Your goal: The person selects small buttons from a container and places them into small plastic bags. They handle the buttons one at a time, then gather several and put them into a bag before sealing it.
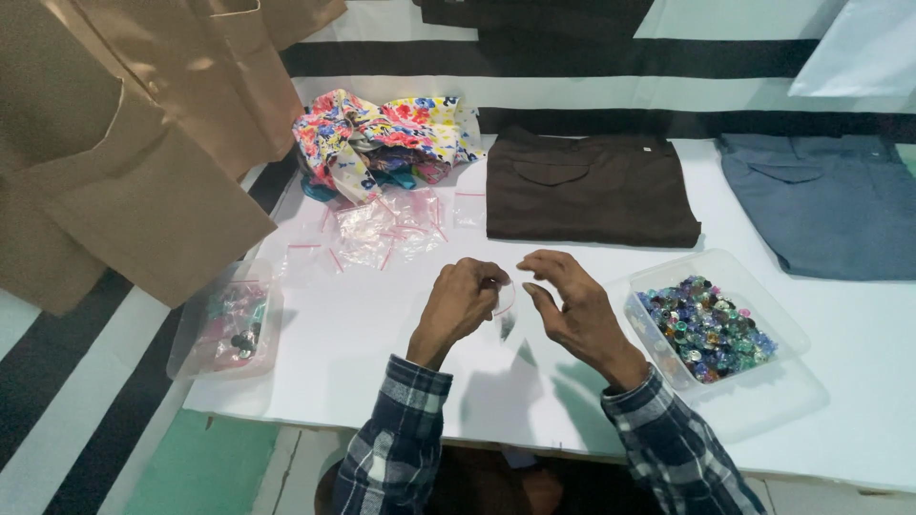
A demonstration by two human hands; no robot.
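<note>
White bench [382, 381], smooth and flat, set over a floor of black, white and green bands. Tan garments [143, 143] hang over the left edge.

At the far edge, middle: brown trousers [587, 186], folded square, matte cloth. At the far right corner: blue-grey trousers [825, 200], folded likewise. Left of the brown pair: floral cloth [377, 138], crumpled in a heap, bright pinks, yellows and blues.

At the right edge: clear tub [725, 277], rectangular plastic, filled with glossy beads [706, 329] in blue, green and purple. At the left edge: a second clear tub [224, 329], partly filled with mixed small pieces, contents not distinct.

Just in front of the floral cloth: loose bags [386, 229], small, clear, with pink strips.

Centre, toward the near edge: left hand [458, 300], grip pinched on a small clear bag [503, 300], held above the bench between both hands. Right hand [572, 310], grip half open, fingers curved, thumb just beside the bag; contact cannot be told. Both sleeves are dark plaid.
</note>
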